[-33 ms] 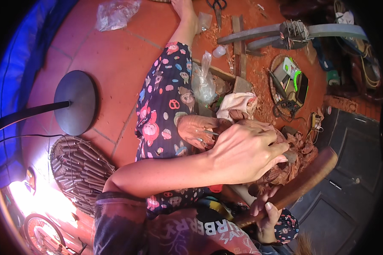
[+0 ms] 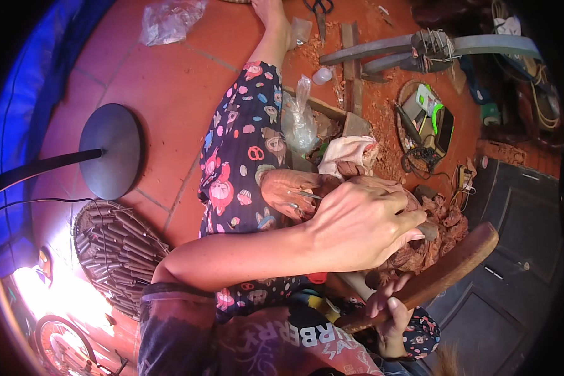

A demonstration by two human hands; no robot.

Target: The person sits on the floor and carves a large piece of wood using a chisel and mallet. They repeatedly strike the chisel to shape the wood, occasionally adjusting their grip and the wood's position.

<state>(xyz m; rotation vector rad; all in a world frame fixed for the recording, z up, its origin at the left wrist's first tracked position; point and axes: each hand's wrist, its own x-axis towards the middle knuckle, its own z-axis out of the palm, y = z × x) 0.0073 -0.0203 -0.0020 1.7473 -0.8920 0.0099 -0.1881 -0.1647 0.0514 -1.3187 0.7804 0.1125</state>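
My left hand [image 2: 363,222] is closed round a metal chisel, most of it hidden by the fingers; its grey butt end [image 2: 428,230] sticks out past the thumb. On the other side of the hand, a thin metal shank lies over a reddish-brown wood carving [image 2: 288,190], which rests against my patterned trouser leg. Lower right, my right hand [image 2: 391,313] grips a long wooden mallet [image 2: 448,266] like a club, slanting up to the right, apart from the chisel. A pale cloth [image 2: 348,156] and more carved wood sit beyond my left hand.
Reddish wood pieces [image 2: 448,219] pile up right of my left hand. A round tray of tools [image 2: 425,119], a curved metal clamp [image 2: 382,50] and scissors [image 2: 320,15] lie farther off. Left are a black lamp base [image 2: 111,150] and a basket of brown sticks [image 2: 116,250].
The wooden mallet in my right hand has dipped slightly at its far end. My left hand and the carving look unmoved.
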